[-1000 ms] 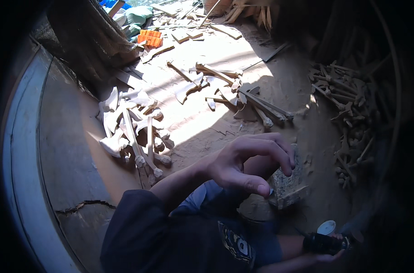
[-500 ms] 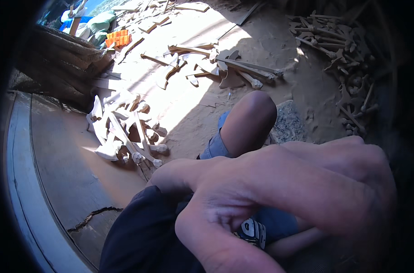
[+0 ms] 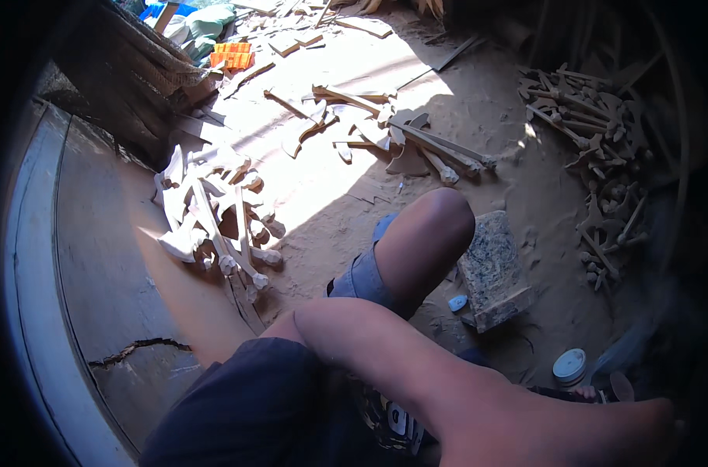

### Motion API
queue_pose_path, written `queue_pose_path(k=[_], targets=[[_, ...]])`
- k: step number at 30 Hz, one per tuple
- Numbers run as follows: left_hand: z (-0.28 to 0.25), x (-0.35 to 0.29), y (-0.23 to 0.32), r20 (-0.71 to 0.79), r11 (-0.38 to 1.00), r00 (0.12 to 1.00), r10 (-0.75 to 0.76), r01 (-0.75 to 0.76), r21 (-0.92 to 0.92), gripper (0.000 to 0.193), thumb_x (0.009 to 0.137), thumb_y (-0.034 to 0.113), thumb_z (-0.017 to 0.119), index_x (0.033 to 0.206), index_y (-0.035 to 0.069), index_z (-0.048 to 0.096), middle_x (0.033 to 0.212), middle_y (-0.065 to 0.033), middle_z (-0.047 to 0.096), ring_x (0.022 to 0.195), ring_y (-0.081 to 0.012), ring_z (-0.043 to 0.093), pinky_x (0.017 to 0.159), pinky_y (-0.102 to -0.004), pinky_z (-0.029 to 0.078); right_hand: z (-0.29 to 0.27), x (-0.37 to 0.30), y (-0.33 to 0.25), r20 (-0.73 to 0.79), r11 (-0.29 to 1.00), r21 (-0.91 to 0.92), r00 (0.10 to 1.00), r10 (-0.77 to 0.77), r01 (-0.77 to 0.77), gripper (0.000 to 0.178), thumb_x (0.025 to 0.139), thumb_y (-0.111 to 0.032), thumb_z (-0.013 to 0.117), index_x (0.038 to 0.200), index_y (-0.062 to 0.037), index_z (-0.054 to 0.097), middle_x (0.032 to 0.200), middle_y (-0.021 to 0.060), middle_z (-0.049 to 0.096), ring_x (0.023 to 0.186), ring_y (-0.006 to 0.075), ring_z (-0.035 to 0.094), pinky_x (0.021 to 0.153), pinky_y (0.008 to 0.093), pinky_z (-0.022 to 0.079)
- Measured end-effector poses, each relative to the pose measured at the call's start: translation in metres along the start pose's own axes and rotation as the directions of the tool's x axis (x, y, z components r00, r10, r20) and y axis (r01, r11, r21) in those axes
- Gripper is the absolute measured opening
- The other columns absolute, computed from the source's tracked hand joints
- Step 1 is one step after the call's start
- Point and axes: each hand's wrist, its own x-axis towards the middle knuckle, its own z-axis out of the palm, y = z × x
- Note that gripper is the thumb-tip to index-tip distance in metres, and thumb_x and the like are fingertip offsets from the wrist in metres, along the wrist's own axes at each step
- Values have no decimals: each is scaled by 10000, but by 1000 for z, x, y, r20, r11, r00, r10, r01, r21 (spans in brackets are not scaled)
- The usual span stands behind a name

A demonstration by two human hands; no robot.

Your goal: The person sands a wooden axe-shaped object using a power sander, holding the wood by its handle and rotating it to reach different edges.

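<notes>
My left arm reaches across the lower middle of the view from the left. My left hand (image 3: 556, 428) is at the lower right, very close and smeared by motion, so its fingers cannot be made out. My right hand does not show. Beyond the left hand lies a round white lidded tub (image 3: 569, 364). A dark object with a round brown end (image 3: 622, 387) is partly hidden beside it. A grey speckled stone block (image 3: 492, 265) rests on the ground beside a bare raised knee (image 3: 428, 233), with a small white oval piece (image 3: 457, 303) at its near end.
Pale bones lie in a heap at the left (image 3: 214, 210), in a loose group ahead (image 3: 385, 128) and in a dim pile at the right (image 3: 587, 124). A cracked wooden board (image 3: 120, 296) edges the left side. An orange block (image 3: 232, 56) sits far back near dark sacking (image 3: 113, 78).
My left hand has moved down and to the right from close before the view. The stone block and white tub now show. The view has shifted slightly, and the bones lie as before.
</notes>
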Motion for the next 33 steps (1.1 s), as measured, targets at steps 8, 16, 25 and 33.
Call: queue_pose_path(k=[8,16,25,33], targets=[[-6,0,7,-23,999,999,34,-34,7,338,899,325,791,1029,27,695,994,-121,673,961,-286,634,769,-360,475,4,-5,-14,27,1000,-13,999,20,-20,563,997,-419,641,1239,54,452,1165,136,495,1103,240,528,1009,376,446],[5,10,-17,-58,998,997,57,-58,-21,313,906,308,782,1004,29,680,974,-123,672,941,-291,644,756,-374,482,11,38,-18,51,996,-84,999,18,-14,568,1006,-426,630,1244,51,432,1169,132,486,1083,243,516,999,380,446],[-19,0,-11,-54,1000,998,18,-20,-24,288,914,289,773,976,30,663,951,-124,671,918,-296,654,741,-391,489,-8,22,-12,33,998,-67,999,25,-22,626,977,-375,695,1291,76,396,1198,158,461,1094,252,513,1014,384,446],[-4,13,-24,-68,997,998,-8,3,-72,269,922,272,764,952,32,647,931,-126,670,898,-301,663,728,-406,496,24,14,-6,17,999,-36,999,31,-31,583,972,-378,680,1236,66,409,1194,150,446,1082,242,492,977,366,429]])
